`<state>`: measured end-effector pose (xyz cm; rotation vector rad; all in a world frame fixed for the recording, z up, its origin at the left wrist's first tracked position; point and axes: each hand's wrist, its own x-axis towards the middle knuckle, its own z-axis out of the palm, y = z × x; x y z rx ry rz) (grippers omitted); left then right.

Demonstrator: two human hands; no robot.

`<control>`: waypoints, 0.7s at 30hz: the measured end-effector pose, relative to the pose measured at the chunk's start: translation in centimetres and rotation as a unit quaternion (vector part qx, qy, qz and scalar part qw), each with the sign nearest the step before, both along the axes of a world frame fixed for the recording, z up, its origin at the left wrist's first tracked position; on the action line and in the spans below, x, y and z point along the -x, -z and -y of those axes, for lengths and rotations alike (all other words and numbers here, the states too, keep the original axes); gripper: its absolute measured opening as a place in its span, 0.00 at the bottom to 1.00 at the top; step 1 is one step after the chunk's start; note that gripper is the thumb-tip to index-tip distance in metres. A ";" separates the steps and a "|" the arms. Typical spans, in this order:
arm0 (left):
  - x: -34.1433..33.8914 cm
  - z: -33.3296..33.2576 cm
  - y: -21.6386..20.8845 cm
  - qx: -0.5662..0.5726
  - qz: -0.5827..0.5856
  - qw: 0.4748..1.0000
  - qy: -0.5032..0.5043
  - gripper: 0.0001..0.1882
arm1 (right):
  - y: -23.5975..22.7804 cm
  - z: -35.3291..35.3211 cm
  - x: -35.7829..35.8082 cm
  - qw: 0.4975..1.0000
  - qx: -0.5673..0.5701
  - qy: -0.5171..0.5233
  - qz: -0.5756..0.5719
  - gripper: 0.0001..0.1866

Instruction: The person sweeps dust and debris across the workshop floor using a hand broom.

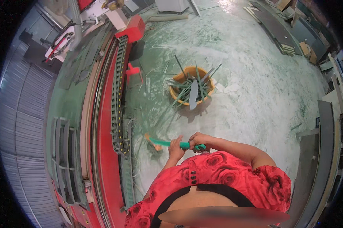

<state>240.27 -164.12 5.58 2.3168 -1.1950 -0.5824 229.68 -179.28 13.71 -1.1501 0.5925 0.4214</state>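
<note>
Both hands are at my waist, closed around a long green handle (184,145) that lies nearly level across my body. My left hand (175,148) grips it farther along. My right hand (197,141) holds it close to its knobby end. To the left, the handle runs into a thinner, paler green part. Close to that far end is an orange-tan piece (154,143); whether the two are joined I cannot tell. Ahead on the floor stands a yellow-orange tub (174,92) full of long green and grey strips (193,94), several sticking out over its rim.
A long machine with a red rail (106,152) and black cable chain (118,95) runs along my left. Grey panels (319,152) lean at the right. Dark sheets (272,26) lie far right on the dusty green floor (251,83). A pale hose (167,18) lies at the back.
</note>
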 end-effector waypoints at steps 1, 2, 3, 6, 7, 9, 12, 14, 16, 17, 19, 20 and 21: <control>-0.3 1.5 -0.3 0.020 0.003 1.000 0.016 0.29 | 0.5 1.7 -0.1 1.000 -0.016 -0.001 0.004 0.12; -0.5 2.8 -0.4 0.021 0.003 1.000 0.014 0.29 | 0.9 3.0 -0.3 0.999 -0.032 -0.005 0.007 0.12; -0.8 4.0 -0.5 0.035 0.008 0.999 0.029 0.26 | 1.2 4.3 -0.5 1.000 -0.025 -0.011 0.014 0.11; -1.5 7.6 -0.5 0.035 -0.003 0.998 0.046 0.20 | 1.6 8.4 -1.4 0.987 0.024 -0.072 0.139 0.11; -1.8 8.7 -0.5 0.021 -0.018 0.998 0.050 0.17 | 1.5 9.4 -1.6 0.987 0.025 -0.074 0.139 0.11; -2.4 10.7 -1.5 0.012 -0.016 0.999 0.039 0.16 | 0.4 11.4 -2.6 0.998 -0.050 -0.022 -0.011 0.11; -4.0 13.5 -2.3 0.000 -0.017 0.999 0.028 0.15 | -0.3 14.9 -3.9 0.992 -0.126 -0.027 0.008 0.12; -5.5 15.3 -2.9 -0.008 -0.024 1.000 0.008 0.15 | 0.1 17.0 -5.3 0.991 -0.117 -0.059 0.012 0.15; -7.4 17.4 -2.6 -0.026 -0.019 0.999 0.004 0.13 | 0.2 19.0 -6.8 0.989 -0.139 0.039 0.017 0.17; -8.4 18.2 -2.4 -0.040 -0.031 0.999 0.004 0.13 | 0.1 20.1 -7.5 0.992 -0.120 0.035 0.033 0.19; -10.0 20.2 -2.2 -0.047 -0.053 0.997 -0.018 0.13 | 0.7 23.4 -7.9 0.993 -0.076 0.084 0.018 0.18; -10.8 21.1 -2.2 -0.040 -0.050 0.998 -0.009 0.14 | 1.0 25.5 -7.7 0.994 -0.020 0.110 0.007 0.18; -11.7 21.8 -1.9 -0.033 -0.044 0.998 0.002 0.14 | 0.9 27.1 -7.1 0.991 0.048 0.126 0.026 0.17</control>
